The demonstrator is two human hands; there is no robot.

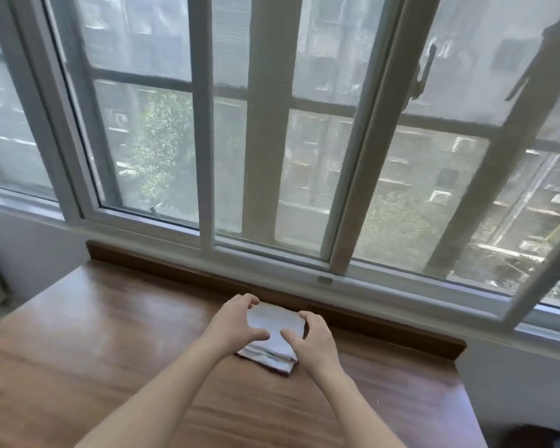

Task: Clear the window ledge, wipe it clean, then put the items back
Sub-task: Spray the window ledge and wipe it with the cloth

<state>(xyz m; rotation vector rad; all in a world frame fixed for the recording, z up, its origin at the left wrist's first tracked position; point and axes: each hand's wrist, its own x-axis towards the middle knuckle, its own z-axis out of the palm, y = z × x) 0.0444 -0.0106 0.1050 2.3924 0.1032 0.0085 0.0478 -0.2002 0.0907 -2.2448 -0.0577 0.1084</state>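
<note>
White cloth (274, 331), folded into a thick square pad, lies low in the middle of the frame on the brown wood-grain ledge (110, 334), close against the dark raised strip (385, 321) that runs along the foot of the window. Its layered edges show at the near side, where a thin reddish line runs along one fold. No brand, label or writing can be read on the cloth or anywhere else in view.

The left hand (235, 323) is at the cloth's left side, fingers curled over its far left corner and thumb lying across its top, gripping it. The right hand (312, 339) is at the right side, fingers curled around the far right edge and thumb pressed on the top face, also gripping the cloth. Both bare forearms reach in from the bottom of the frame.

The ledge's glossy surface shows pale, dull patches at the lower left. Above it the white window frame (207, 156) fills the upper part of the picture, with a sliding pane at the left and a mesh screen (417, 195) at the right. A handle (424, 76) sits on the frame at the upper right. Trees and buildings show blurred beyond the glass.
</note>
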